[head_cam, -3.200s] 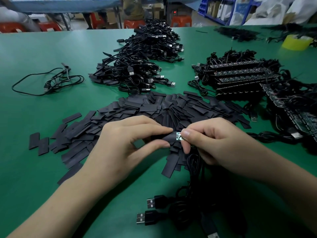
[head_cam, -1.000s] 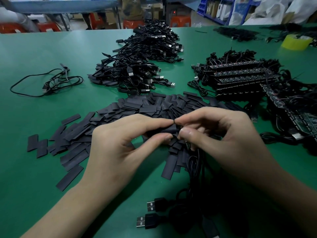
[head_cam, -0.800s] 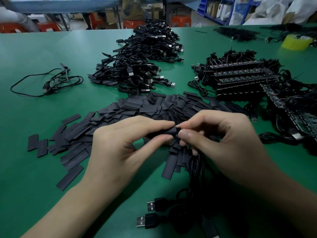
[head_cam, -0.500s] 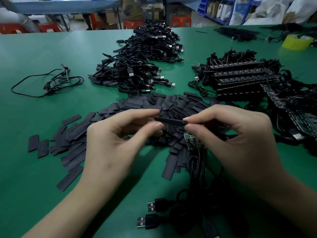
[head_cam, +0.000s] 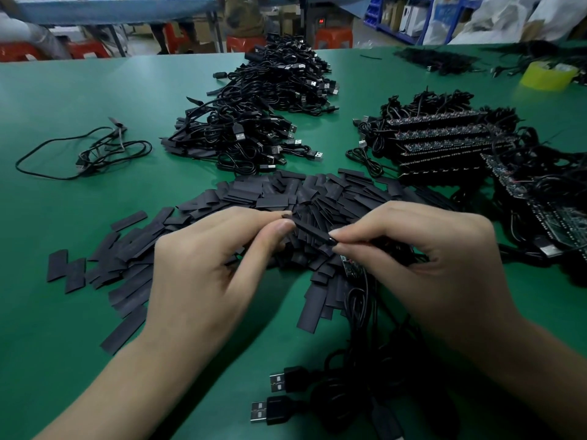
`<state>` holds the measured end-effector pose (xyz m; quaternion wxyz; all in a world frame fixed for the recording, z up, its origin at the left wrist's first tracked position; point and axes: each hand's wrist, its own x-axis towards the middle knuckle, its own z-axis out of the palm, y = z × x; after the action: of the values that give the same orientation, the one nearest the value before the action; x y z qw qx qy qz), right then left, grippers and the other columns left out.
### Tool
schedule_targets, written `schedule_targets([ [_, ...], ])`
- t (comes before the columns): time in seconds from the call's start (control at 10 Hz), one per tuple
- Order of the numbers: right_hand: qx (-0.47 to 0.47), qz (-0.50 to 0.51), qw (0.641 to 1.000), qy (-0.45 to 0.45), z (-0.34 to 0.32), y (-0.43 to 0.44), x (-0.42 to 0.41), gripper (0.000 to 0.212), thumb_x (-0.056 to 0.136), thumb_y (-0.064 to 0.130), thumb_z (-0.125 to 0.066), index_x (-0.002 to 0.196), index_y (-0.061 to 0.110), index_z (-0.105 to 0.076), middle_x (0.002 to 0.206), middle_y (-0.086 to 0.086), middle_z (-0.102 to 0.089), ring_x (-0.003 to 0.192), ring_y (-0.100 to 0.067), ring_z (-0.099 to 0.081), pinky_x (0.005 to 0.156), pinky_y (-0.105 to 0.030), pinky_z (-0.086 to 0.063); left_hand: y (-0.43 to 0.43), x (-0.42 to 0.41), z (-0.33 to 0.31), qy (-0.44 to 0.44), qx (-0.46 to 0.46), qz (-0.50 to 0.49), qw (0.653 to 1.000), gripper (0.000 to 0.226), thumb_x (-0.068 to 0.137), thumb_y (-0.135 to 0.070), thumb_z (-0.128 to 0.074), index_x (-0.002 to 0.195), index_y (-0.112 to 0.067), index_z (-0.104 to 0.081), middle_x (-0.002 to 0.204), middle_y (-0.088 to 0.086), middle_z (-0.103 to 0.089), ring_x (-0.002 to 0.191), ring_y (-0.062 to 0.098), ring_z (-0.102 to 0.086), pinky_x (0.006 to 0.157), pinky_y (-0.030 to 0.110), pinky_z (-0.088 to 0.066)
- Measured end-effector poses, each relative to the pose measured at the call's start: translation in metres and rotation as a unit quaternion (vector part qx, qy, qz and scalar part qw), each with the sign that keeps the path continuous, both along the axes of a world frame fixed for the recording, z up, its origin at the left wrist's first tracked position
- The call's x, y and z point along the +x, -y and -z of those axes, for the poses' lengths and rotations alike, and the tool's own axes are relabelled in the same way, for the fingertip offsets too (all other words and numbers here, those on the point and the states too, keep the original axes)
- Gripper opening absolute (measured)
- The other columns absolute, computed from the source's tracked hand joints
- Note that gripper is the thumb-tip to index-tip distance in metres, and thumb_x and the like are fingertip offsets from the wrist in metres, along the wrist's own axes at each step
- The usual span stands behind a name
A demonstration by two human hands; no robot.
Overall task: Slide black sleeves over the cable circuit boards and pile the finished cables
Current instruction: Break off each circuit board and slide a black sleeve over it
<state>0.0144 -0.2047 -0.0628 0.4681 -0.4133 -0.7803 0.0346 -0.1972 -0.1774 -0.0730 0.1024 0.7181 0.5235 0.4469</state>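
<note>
A flat black sleeve (head_cam: 311, 230) is held between both hands above the heap of loose sleeves (head_cam: 254, 198). My left hand (head_cam: 206, 265) pinches its left end with thumb and forefinger. My right hand (head_cam: 422, 258) pinches its right end. A small green circuit board (head_cam: 351, 266) shows under my right fingers, on a black cable (head_cam: 359, 306) that runs down toward me. The pile of finished cables (head_cam: 254, 122) lies at the back centre.
Stacks of bare circuit boards with cables (head_cam: 444, 138) fill the right side. A lone tangled cable (head_cam: 92, 150) lies at the left. Two USB plugs (head_cam: 276, 395) sit near the front edge. A yellow tape roll (head_cam: 549, 74) stands at the far right.
The sleeve held level between the hands has tilted, its right end now lower. Both hands keep their pinch. Earlier the hands were closed together around a board and sleeve.
</note>
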Motion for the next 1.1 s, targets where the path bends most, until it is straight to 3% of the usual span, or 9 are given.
schedule_targets([
  [0.1, 0.021, 0.024, 0.999, 0.034, 0.004, -0.005, 0.001, 0.007, 0.086, 0.017, -0.081, 0.091, 0.013, -0.081, 0.091, 0.009, -0.076, 0.087, 0.001, -0.070, 0.079, -0.018, -0.054, 0.001, -0.006, -0.003, -0.060, 0.058, 0.010, 0.996, 0.011, 0.097, -0.013, -0.067, 0.093, -0.009, -0.076, 0.084, -0.009, -0.077, 0.081, 0.000, -0.069, 0.082, 0.027, -0.054],
  [0.2, 0.013, -0.010, 1.000, 0.025, 0.006, -0.008, 0.003, 0.006, 0.089, 0.018, -0.081, 0.093, 0.014, -0.081, 0.091, 0.008, -0.076, 0.086, -0.003, -0.071, 0.076, -0.024, -0.056, 0.010, -0.017, 0.002, -0.047, 0.113, 0.048, 0.991, 0.016, 0.097, -0.028, -0.065, 0.097, -0.021, -0.079, 0.090, -0.018, -0.075, 0.087, -0.001, -0.069, 0.075, 0.016, -0.052],
  [0.3, 0.027, -0.016, 0.998, 0.054, 0.008, -0.011, 0.004, 0.006, 0.091, 0.020, -0.079, 0.093, 0.014, -0.081, 0.091, 0.009, -0.076, 0.085, -0.003, -0.071, 0.072, -0.028, -0.056, 0.009, -0.004, 0.000, 0.168, -0.061, 0.091, 0.980, 0.019, 0.093, -0.039, -0.068, 0.091, -0.023, -0.078, 0.082, -0.011, -0.078, 0.080, 0.003, -0.074, 0.072, 0.014, -0.055],
  [0.4, -0.003, -0.027, 0.998, 0.054, 0.008, -0.011, 0.003, 0.007, 0.089, 0.021, -0.080, 0.094, 0.016, -0.081, 0.090, 0.013, -0.074, 0.085, 0.003, -0.068, 0.074, -0.019, -0.053, 0.009, 0.006, 0.004, 0.365, -0.211, 0.146, 0.895, 0.026, 0.082, -0.035, -0.068, 0.092, -0.011, -0.073, 0.086, 0.008, -0.079, 0.078, 0.016, -0.077, 0.071, 0.021, -0.059],
  [0.5, -0.055, -0.050, 0.997, 0.018, 0.008, -0.011, 0.002, 0.007, 0.089, 0.020, -0.077, 0.096, 0.017, -0.079, 0.090, 0.016, -0.073, 0.083, 0.004, -0.067, 0.075, -0.010, -0.045, 0.008, 0.010, 0.005, 0.439, -0.256, 0.187, 0.841, 0.022, 0.081, -0.037, -0.069, 0.086, -0.016, -0.073, 0.092, 0.014, -0.078, 0.077, 0.019, -0.077, 0.069, 0.024, -0.060],
  [0.7, -0.076, -0.069, 0.995, 0.016, 0.009, -0.012, 0.002, 0.012, 0.090, 0.016, -0.076, 0.100, 0.023, -0.078, 0.084, 0.013, -0.075, 0.072, -0.008, -0.070, 0.064, -0.022, -0.052, 0.008, 0.009, 0.007, 0.441, -0.266, 0.199, 0.834, 0.015, 0.084, -0.036, -0.072, 0.084, -0.021, -0.074, 0.092, 0.015, -0.078, 0.073, 0.017, -0.076, 0.068, 0.024, -0.060],
  [1.0, -0.100, -0.083, 0.991, 0.006, 0.009, -0.009, -0.001, 0.015, 0.089, 0.018, -0.076, 0.104, 0.019, -0.077, 0.083, 0.014, -0.070, 0.077, -0.004, -0.067, 0.070, -0.014, -0.048, 0.011, 0.013, 0.008, 0.466, -0.228, 0.163, 0.839, 0.019, 0.076, -0.037, -0.071, 0.083, -0.020, -0.072, 0.082, 0.011, -0.078, 0.070, 0.019, -0.076, 0.065, 0.024, -0.060],
  [1.1, -0.082, -0.067, 0.994, 0.000, 0.010, -0.010, -0.001, 0.014, 0.086, 0.016, -0.079, 0.101, 0.016, -0.078, 0.084, 0.014, -0.070, 0.077, 0.000, -0.066, 0.070, -0.014, -0.049, 0.012, 0.015, 0.009, 0.468, -0.215, 0.164, 0.842, 0.027, 0.075, -0.035, -0.071, 0.092, -0.014, -0.071, 0.081, 0.010, -0.077, 0.072, 0.018, -0.076, 0.068, 0.024, -0.060],
])
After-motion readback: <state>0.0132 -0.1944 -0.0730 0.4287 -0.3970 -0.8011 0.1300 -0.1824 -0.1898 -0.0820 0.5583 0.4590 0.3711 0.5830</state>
